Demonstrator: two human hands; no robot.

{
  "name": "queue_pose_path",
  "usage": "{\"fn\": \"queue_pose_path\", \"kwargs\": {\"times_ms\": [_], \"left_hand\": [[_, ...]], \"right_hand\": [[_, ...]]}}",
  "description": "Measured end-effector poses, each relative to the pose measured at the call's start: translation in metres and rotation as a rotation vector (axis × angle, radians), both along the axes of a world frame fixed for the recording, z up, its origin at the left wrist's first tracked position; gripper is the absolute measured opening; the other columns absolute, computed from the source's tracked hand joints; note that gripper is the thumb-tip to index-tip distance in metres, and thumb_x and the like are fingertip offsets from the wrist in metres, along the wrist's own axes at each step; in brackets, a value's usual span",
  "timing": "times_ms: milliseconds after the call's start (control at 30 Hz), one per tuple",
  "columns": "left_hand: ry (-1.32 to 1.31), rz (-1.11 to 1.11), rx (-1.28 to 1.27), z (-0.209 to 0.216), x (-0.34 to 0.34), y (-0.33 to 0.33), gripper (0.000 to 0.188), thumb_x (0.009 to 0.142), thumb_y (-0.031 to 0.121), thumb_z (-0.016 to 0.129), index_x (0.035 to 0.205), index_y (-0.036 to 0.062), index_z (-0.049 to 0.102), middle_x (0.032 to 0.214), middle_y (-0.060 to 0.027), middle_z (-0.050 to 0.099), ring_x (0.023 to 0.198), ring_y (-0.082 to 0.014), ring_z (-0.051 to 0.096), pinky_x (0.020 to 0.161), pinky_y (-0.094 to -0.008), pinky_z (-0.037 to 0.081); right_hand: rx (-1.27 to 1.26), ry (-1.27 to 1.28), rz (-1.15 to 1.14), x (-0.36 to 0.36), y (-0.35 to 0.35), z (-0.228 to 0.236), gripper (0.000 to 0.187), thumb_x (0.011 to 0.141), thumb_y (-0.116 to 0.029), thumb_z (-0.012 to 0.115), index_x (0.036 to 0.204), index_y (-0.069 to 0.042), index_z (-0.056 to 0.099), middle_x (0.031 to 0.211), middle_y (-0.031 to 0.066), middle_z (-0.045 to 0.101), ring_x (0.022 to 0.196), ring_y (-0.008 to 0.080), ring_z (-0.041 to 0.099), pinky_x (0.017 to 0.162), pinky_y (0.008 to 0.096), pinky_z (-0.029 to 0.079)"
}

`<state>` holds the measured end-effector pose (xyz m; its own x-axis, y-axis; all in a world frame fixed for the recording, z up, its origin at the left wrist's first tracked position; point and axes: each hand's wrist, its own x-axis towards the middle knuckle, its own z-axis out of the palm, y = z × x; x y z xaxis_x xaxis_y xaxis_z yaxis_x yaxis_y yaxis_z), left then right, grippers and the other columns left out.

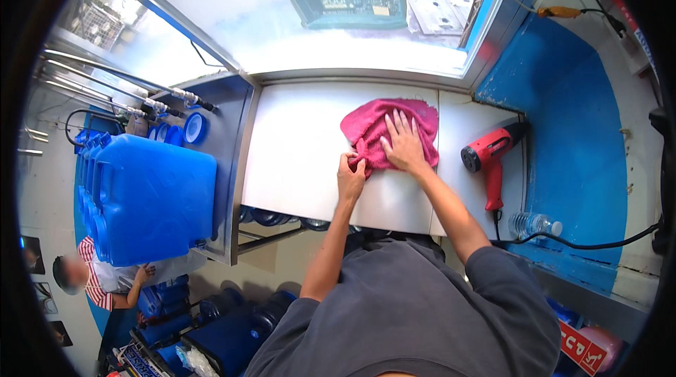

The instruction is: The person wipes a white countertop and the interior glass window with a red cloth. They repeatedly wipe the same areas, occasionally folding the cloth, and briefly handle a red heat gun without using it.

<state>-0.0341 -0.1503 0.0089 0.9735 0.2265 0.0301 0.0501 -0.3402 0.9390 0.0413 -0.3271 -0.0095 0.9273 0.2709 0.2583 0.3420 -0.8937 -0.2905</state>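
Observation:
A crumpled pink-red cloth [360,122] lies on the white tabletop [299,141] below the window. My right hand [404,142] rests flat on the cloth with its fingers spread. At the cloth's near left corner, my left hand [351,174] pinches a bunched part of it between thumb and fingers. Whatever lies under the cloth, if anything, is hidden. To the right of my hands, a red and black heat gun [491,155] lies on the same table, its cord running off to the right.
Big blue water jugs [155,190] stand on a metal counter [229,159] at left, near blue caps [196,128] and pipe nozzles [186,97]. A clear plastic bottle [531,225] lies near the right table edge. Behind, at lower left, a person [113,275] wears red-and-white stripes.

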Motion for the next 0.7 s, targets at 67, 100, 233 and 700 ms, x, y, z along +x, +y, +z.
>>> {"fn": "queue_pose_path", "kwargs": {"times_ms": [67, 100, 233, 700], "left_hand": [[0.026, -0.048, -0.309, 0.03, 0.009, -0.029, 0.021, 0.09, 0.001, 0.058, 0.11, 0.0023, 0.054, 0.114, -0.0153, 0.064, 0.103, -0.0234, 0.063, 0.088, -0.033, 0.05], [-0.006, -0.096, -0.276, 0.047, 0.009, -0.044, 0.022, 0.091, -0.001, 0.056, 0.112, 0.0036, 0.052, 0.117, -0.0149, 0.065, 0.097, -0.0194, 0.063, 0.082, -0.0301, 0.05], [-0.184, -0.557, -0.15, 0.113, 0.004, -0.081, 0.029, 0.091, -0.008, 0.051, 0.115, 0.0061, 0.049, 0.13, -0.0138, 0.065, 0.077, -0.0119, 0.065, 0.065, -0.0235, 0.05], [0.016, -0.459, -0.167, 0.119, 0.008, -0.013, 0.029, 0.101, 0.001, 0.049, 0.129, -0.0009, 0.057, 0.127, -0.0119, 0.065, 0.116, -0.0223, 0.064, 0.099, -0.0332, 0.049]], "right_hand": [[0.042, 0.027, -0.017, -0.008, 0.001, -0.003, 0.07, 0.094, -0.039, 0.053, 0.152, -0.003, 0.033, 0.158, 0.0205, 0.03, 0.148, 0.0331, 0.026, 0.122, 0.0504, 0.017], [0.02, 0.095, -0.03, -0.011, 0.002, -0.005, 0.071, 0.094, -0.038, 0.053, 0.152, -0.003, 0.031, 0.158, 0.0205, 0.029, 0.148, 0.0332, 0.025, 0.122, 0.0495, 0.017], [1.041, 0.359, -0.081, -0.006, -0.007, -0.009, 0.061, 0.096, -0.037, 0.054, 0.144, -0.004, 0.036, 0.144, 0.0166, 0.038, 0.133, 0.028, 0.035, 0.11, 0.0434, 0.028], [0.837, -0.581, -0.493, 0.132, -0.088, 0.062, 0.093, 0.095, -0.039, 0.058, 0.156, 0.001, 0.001, 0.161, 0.0324, -0.001, 0.151, 0.0406, 0.002, 0.123, 0.044, 0.004]]}}
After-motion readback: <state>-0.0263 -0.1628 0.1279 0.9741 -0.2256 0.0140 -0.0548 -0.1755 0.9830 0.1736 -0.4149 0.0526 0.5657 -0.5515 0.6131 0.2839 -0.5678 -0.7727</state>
